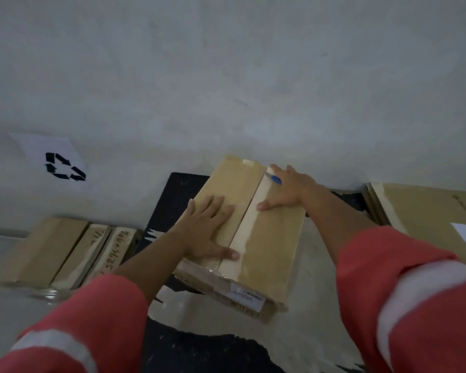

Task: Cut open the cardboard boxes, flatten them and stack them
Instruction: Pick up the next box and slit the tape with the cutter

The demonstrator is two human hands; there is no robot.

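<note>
A closed brown cardboard box (269, 249) lies in the middle, with pale tape along its centre seam and a white label on its near end. My left hand (207, 230) rests flat on the box's left flap, fingers straight and thumb at the seam. My right hand (288, 189) lies flat on the far right of the box top, fingers spread. A blue cutter (275, 180) pokes out from under its fingers towards the seam, pinned against the cardboard.
The box sits on a black mat (178, 200) with worn pale patches. Cardboard pieces with handwriting (65, 251) lie at the left. A stack of flattened cardboard (428, 211) lies at the right. A recycling sign (62, 165) hangs on the grey wall.
</note>
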